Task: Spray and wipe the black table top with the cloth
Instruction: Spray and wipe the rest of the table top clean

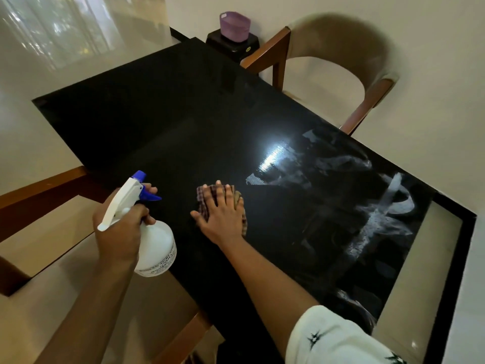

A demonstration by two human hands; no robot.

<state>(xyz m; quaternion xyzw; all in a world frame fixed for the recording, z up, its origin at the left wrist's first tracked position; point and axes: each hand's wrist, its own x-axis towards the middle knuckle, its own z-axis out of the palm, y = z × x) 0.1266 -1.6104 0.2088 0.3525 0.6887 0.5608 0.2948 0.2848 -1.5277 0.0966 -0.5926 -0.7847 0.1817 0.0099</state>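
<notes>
The cloth point(219, 206) lies flat on the black table point(162, 122) under the right hand point(223, 214), fingers spread to press it (wet streaks sit further right). The left hand point(118, 227) grips the sprayer point(147, 232) aloft, ready.

The checked brown fabric cloth point(202, 200) lies flat beneath my right fingers point(227, 196) on the glossy black table top point(157, 114); I see wet streaks right of them. My left fingers point(151, 189) grip the tilted white plastic spray bottle point(157, 245).
</notes>
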